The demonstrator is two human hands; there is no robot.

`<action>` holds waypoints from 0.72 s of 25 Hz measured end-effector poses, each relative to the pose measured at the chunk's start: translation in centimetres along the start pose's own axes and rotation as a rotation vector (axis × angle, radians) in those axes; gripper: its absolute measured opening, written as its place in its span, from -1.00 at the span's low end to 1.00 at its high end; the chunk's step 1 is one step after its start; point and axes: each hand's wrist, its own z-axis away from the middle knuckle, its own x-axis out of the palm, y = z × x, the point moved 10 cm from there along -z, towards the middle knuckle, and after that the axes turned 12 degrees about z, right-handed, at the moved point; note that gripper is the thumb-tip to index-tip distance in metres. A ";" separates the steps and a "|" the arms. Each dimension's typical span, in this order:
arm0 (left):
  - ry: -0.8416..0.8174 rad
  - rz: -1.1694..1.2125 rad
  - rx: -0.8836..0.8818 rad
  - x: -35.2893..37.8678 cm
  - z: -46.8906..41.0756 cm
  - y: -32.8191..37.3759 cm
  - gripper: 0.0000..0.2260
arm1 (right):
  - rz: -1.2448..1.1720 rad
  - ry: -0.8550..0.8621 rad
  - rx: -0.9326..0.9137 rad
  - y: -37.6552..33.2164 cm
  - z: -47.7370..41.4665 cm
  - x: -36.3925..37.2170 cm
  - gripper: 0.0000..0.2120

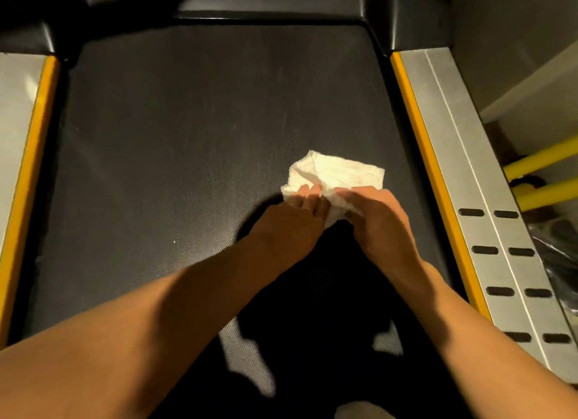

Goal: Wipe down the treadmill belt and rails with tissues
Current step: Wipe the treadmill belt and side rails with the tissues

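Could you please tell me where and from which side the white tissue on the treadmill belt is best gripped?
Probably its crumpled near edge, from above on the person's side: the tissue bunches there, where the left hand and right hand hold it, while its far part lies flatter on the belt.

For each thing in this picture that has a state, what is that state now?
tissue: crumpled, held by both hands over the belt.
left hand: grips the tissue's left part.
right hand: grips the tissue's right part.
belt: dark, with faint pale specks.
right rail: no hand touches it.
left rail: no hand touches it.
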 end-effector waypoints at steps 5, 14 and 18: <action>0.043 0.088 0.014 0.1 -2.1 0.6 -0.54 | 0.411 -0.100 -0.033 1.0 -1.7 0.8 -0.70; 0.128 0.031 0.025 0.3 -0.7 -1.3 -0.55 | 0.547 0.057 -0.102 3.6 0.0 -0.2 -0.73; 0.056 -0.084 -0.053 0.9 2.0 -6.5 -0.50 | 0.531 0.063 0.106 5.5 -3.6 -1.4 -0.60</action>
